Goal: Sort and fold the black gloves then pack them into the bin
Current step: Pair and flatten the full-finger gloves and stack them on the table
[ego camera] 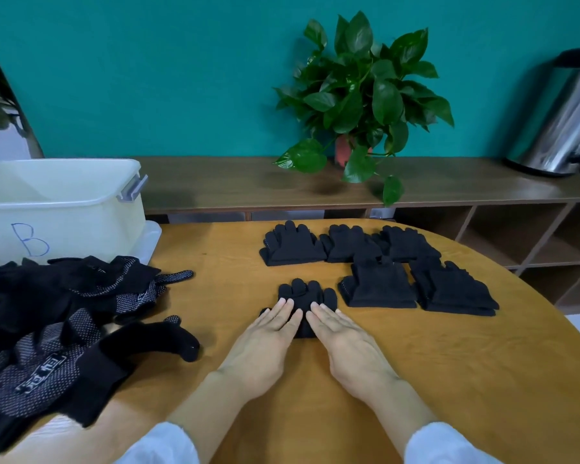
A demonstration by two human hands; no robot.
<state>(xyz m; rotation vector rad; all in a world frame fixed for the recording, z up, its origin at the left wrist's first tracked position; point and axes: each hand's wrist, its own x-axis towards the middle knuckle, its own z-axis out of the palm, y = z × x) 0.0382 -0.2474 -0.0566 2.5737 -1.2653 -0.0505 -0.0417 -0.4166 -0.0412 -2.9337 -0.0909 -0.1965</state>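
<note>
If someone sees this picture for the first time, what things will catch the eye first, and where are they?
Both hands, left hand and right hand, press flat on a black glove at the table's middle. Right of it lie five folded gloves in two rows. A loose glove heap lies far left, before a white bin marked B.

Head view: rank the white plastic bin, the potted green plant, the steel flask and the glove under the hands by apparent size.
1. White plastic bin marked B, cut off at the left edge.
2. Potted green plant.
3. Steel flask, partly out of frame.
4. Black glove pressed flat by both hands.

The bin-plant order is unsure: the plant stands farther back.
</note>
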